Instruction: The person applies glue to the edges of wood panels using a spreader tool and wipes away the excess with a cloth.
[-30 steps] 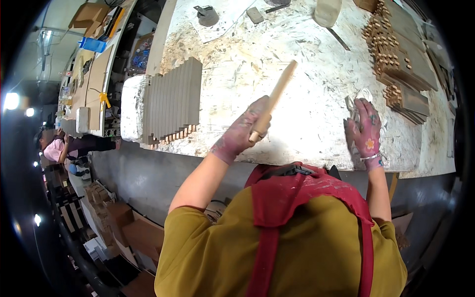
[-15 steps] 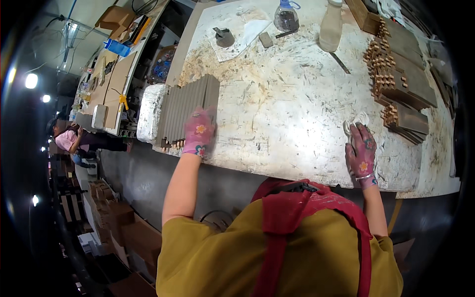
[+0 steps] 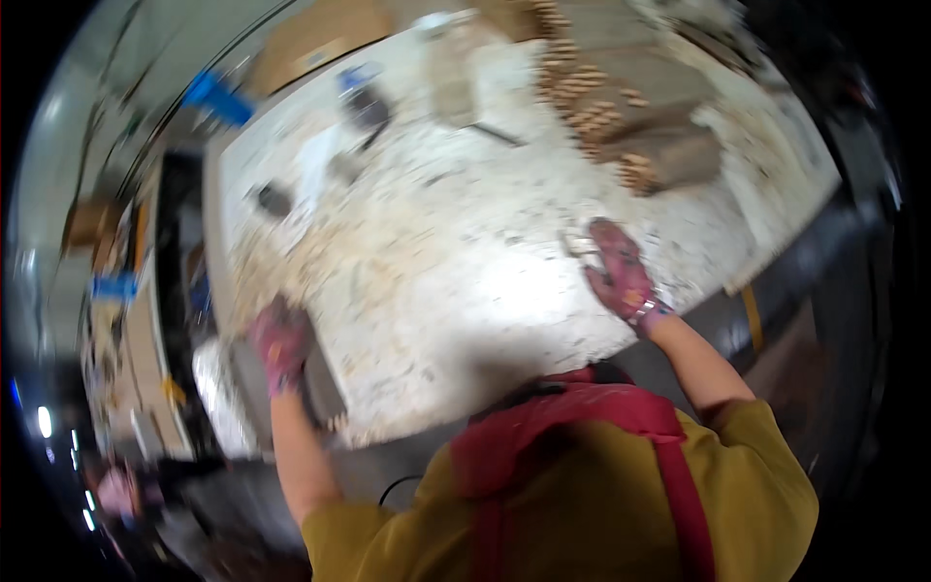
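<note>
My left hand (image 3: pixel 281 344), in a pink patterned glove, rests on the stack of grey plates (image 3: pixel 325 373) at the table's near left. Motion blur hides how its fingers lie. Over to the right, my right hand (image 3: pixel 621 267), in a matching stained glove, is on a bunched white rag (image 3: pixel 582 244) against the tabletop. Part of the rag shows between thumb and fingers; the rest is under the palm. Beside the plates is a silvery-white wrapped block (image 3: pixel 223 393).
Grey plates with copper-coloured ends (image 3: pixel 669 155) are piled at the far right of the stained white table (image 3: pixel 436 291). Toward the back stand a cloudy bottle (image 3: pixel 451 78), a jug with dark contents (image 3: pixel 366 105) and a small dark pot (image 3: pixel 272 201). A person (image 3: pixel 118 490) is blurred at far left.
The whole view has swung and blurred, with the table now slanted. My left hand stays on the plate stack and my right hand on the rag.
</note>
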Demonstrator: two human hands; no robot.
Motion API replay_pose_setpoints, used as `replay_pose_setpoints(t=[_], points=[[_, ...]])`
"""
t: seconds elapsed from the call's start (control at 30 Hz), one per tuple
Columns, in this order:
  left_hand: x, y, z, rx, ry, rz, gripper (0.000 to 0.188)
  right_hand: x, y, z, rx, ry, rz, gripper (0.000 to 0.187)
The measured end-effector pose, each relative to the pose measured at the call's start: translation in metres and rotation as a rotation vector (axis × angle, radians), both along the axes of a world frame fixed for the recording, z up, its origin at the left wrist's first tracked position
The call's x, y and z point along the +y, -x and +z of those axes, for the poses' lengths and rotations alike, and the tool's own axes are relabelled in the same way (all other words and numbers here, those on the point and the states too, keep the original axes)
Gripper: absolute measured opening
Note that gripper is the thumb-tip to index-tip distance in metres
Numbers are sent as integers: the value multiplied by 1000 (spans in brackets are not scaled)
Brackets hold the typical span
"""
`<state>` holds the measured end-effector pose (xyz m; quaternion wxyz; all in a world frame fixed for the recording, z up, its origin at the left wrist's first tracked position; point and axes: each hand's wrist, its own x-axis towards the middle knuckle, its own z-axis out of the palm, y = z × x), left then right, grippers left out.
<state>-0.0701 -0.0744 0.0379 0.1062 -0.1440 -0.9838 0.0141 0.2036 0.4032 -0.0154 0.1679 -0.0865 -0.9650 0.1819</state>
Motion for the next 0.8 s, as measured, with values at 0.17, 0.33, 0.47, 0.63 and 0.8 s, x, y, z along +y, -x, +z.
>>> replay_pose_setpoints(t=[0.17, 0.33, 0.47, 0.63, 0.8], points=[[-6, 10, 2, 20, 123, -125, 53, 6, -5, 26, -45, -25, -13, 61], [167, -18, 45, -319, -565, -411, 53, 21, -23, 4, -14, -20, -84, 54], [349, -75, 48, -772, -813, -768, 55, 32, -36, 11, -21, 261, -101, 39], [480, -108, -11, -629, -893, -1061, 94, 52, -107, 33, 257, 733, -387, 34], [516, -140, -5, -283, -608, -881, 88, 87, -189, 38, 413, 1069, -769, 50]])
